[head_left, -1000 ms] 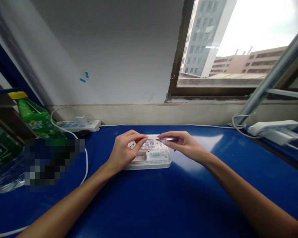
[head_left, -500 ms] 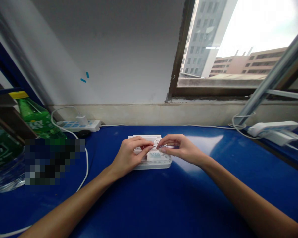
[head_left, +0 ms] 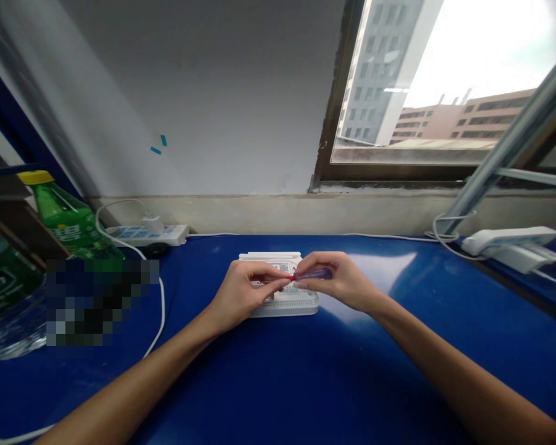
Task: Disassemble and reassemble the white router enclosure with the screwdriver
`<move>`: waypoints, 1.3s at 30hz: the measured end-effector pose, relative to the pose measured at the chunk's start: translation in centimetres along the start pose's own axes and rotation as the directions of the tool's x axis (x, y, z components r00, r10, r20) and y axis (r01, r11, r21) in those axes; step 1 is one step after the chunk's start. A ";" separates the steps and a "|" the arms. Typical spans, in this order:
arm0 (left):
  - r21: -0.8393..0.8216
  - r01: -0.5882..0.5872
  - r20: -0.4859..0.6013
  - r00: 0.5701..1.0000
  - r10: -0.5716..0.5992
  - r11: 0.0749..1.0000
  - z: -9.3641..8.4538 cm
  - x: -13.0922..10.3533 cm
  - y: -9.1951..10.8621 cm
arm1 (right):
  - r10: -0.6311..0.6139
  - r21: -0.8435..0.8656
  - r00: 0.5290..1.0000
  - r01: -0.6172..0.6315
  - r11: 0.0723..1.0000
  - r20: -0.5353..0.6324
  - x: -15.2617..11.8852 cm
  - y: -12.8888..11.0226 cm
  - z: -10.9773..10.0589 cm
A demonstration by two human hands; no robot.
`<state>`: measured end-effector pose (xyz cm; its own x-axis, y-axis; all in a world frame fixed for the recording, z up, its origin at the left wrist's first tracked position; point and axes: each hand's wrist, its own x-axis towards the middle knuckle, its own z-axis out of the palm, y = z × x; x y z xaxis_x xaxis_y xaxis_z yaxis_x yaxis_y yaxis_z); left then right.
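Both of my hands meet above a shallow white case on the blue table. In a pinch, my right hand holds a slim tool with a translucent purplish handle, pointing left. My left hand is closed at the fingertips around something small by the tool's tip; a small red part shows between the two hands. What exactly the left fingertips grip is too small to make out. The left fingers cover part of the case's contents.
At the left stand a green bottle with a yellow cap and a large clear bottle. A power strip lies by the wall, a white cable near the left forearm. White adapters sit at the right beside a metal pole.
The tool's handle has turned more into view between my right fingers, and a red part now shows at the fingertips. Both hands have shifted only slightly.
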<state>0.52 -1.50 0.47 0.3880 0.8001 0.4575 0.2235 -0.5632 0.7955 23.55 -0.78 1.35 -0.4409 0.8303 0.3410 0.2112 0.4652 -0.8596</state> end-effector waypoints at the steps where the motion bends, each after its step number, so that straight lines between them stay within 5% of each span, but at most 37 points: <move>1: -0.021 0.025 0.008 1.000 -0.025 0.999 0.1 0.0 0.0 | -0.028 -0.022 1.000 0.028 0.999 -0.005 -0.1 -0.1 0.2; 7: -0.278 0.226 0.077 0.974 -0.213 0.933 0.4 -0.1 -0.2 | -0.147 -0.169 0.989 0.145 0.975 0.006 -0.3 -0.6 0.6; 11: -0.354 0.244 0.089 0.970 -0.228 0.903 0.0 0.4 0.0 | -0.185 -0.291 0.981 0.196 0.936 0.066 -0.2 -0.7 0.3; 17: 0.089 0.129 -0.162 0.980 -0.114 0.988 -1.5 0.6 0.1 | -0.072 -0.320 0.997 0.070 0.945 0.004 0.0 -0.1 -1.9; 23: 0.575 -0.187 0.112 0.982 0.150 0.796 -1.1 0.0 0.0 | 0.016 -0.465 0.999 -0.036 0.884 -0.048 -0.2 1.5 -7.6; 28: 0.656 -0.282 0.285 0.951 0.116 0.700 -0.5 -0.3 -0.4 | 0.178 -0.608 0.983 -0.118 0.785 0.039 -0.7 2.2 -10.5; 39: 0.650 -0.279 0.314 0.946 0.084 0.707 -0.8 -0.3 -0.9 | 0.246 -0.651 0.958 -0.092 0.754 0.149 -1.0 1.7 -10.6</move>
<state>-0.47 -1.07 -0.06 0.6666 0.6443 0.3749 0.6307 -0.7556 0.1770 33.64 2.47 3.57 -0.5004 0.8638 0.0584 0.7676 0.4738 -0.4317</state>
